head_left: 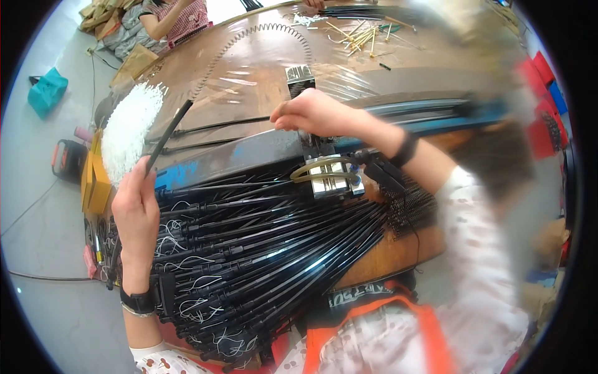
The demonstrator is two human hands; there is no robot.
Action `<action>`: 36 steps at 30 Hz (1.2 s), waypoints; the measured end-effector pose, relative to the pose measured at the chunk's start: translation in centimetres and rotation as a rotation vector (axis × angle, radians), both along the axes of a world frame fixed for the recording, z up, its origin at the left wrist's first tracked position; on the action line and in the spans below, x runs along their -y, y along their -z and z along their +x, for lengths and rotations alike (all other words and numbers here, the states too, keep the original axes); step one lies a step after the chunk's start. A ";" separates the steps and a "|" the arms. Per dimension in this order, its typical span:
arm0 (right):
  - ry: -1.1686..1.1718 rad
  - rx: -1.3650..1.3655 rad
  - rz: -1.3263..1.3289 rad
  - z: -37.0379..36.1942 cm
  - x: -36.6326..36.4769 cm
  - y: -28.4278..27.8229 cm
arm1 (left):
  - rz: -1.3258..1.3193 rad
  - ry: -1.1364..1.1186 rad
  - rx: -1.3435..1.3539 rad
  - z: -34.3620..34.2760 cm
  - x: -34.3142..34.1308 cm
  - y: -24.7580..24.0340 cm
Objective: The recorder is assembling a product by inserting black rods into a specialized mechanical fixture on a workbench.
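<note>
My left hand [136, 202] is closed on a slim black rod [169, 134] that slants up to the right. From the rod's upper end a long thin coil spring [258, 28] arcs over the table and comes down by a small metal block [300, 76]. My right hand [319, 113] is just below that block, its fingers curled together; what they hold, if anything, is hidden. Under my right wrist stands a metal clamp fixture [333, 177] with yellowish air hoses [311, 167]. A large bundle of black rods [274, 249] with thin white strings lies nearer me.
White small sticks [131, 134] are heaped at the left beside a yellow box [96, 181]. Many dark springs [411, 202] lie right of the fixture. A blue-grey metal rail [237, 156] crosses the table [249, 81]. Yellow sticks [361, 36] lie far off; another person [177, 22] sits at the far left.
</note>
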State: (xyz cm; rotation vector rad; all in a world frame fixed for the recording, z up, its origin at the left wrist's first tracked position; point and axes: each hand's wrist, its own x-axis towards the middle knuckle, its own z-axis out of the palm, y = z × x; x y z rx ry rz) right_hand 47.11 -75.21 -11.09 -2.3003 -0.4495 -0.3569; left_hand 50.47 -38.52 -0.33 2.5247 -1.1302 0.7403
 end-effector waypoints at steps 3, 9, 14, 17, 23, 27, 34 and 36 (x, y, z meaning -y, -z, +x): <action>-0.029 -0.103 -0.429 0.5 -2.5 -0.9 | -0.036 0.076 0.032 0.7 0.1 -0.1; 0.335 0.270 -0.606 -7.1 9.3 1.6 | 0.075 0.014 0.018 2.7 -0.5 1.9; 0.688 0.236 -0.750 -17.2 19.6 2.1 | 0.218 0.176 0.011 3.5 5.6 6.3; 0.601 0.301 -0.781 -18.2 23.5 3.8 | 0.154 0.362 -0.035 2.2 14.1 8.1; 0.634 0.262 -0.569 -19.4 25.1 5.8 | 0.026 0.403 -0.107 3.7 16.7 12.1; 0.635 0.288 -0.578 -19.5 24.9 5.7 | 0.044 0.439 -0.164 3.9 17.0 12.6; 0.655 0.216 -0.642 -19.9 24.9 5.7 | -0.196 0.438 -0.213 2.9 16.7 13.0; 0.693 0.192 -0.640 -21.5 26.0 6.2 | -0.219 0.484 -0.221 2.9 17.4 12.9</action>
